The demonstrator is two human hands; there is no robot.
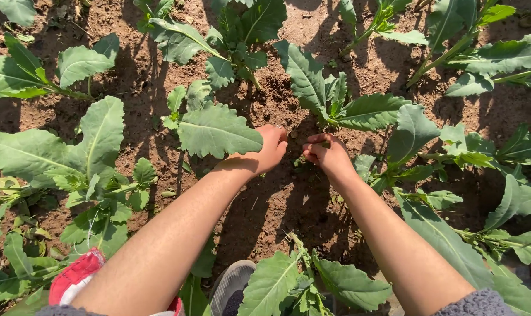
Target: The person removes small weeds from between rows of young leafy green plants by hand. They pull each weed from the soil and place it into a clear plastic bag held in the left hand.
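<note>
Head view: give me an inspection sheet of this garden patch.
Surface: bare brown soil, dry and clumpy, partly shaded.
Job's things: small weeds at the fingertips, between both hands.
Clutter: red-and-white object lower left; grey shoe.
Grippers: left hand and right hand curled low over the soil, close together; grasp unclear.
Cables: nothing seen.
Surroundings: broad-leaved green plants all around.

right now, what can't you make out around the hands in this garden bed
Head view, the only one:
- Left hand: its fingertips curl down to the soil; anything pinched there is hidden by the hand.
- Right hand: fingers are folded under, so its grip cannot be told.
- Small sprouts between the hands are too small and shadowed to make out.
- Grey shoe: cut off by the bottom edge and covered by a leaf.
- Red and white object: mostly hidden by the left forearm.
</note>
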